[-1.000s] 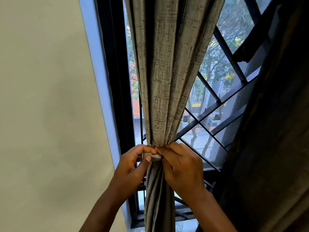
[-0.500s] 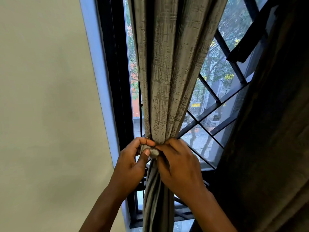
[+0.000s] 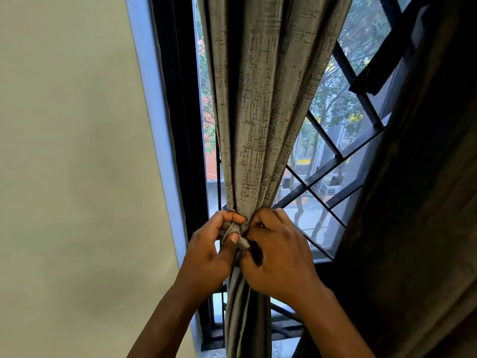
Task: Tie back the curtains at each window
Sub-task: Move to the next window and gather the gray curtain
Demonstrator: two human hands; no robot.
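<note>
Since a second ago the tie band [image 3: 236,235] has changed from a flat strip across the front of the bunch into a crumpled twist, the two hands have closed in until they nearly meet, and the gathered waist has drawn in tighter. The grey curtain [image 3: 260,104] hangs in front of the window [image 3: 333,161], between the pale wall [image 3: 77,151] on the left and a second, darker curtain [image 3: 423,202] on the right, and it is cinched into a narrow neck just above the hands. The left hand [image 3: 209,254] pinches the band's loose end between thumb and curled forefinger; the other fingers are tucked behind the cloth and cannot be read. The right hand [image 3: 281,257] curls round the bunch from the other side, its fingertips pressed into the knot area, though exactly what they pinch is hidden. The fabric looks thick, soft and fairly heavy, falling in deep folds, so it likely compresses easily yet springs back and sags once released. Its woven, brushed surface probably gives decent friction, so a knot should hold if pulled snug. The best hold appears to be right at the cinched neck, with each hand on one end of the band, not on the loose folds below, where the cloth would simply slide and spread.
</note>
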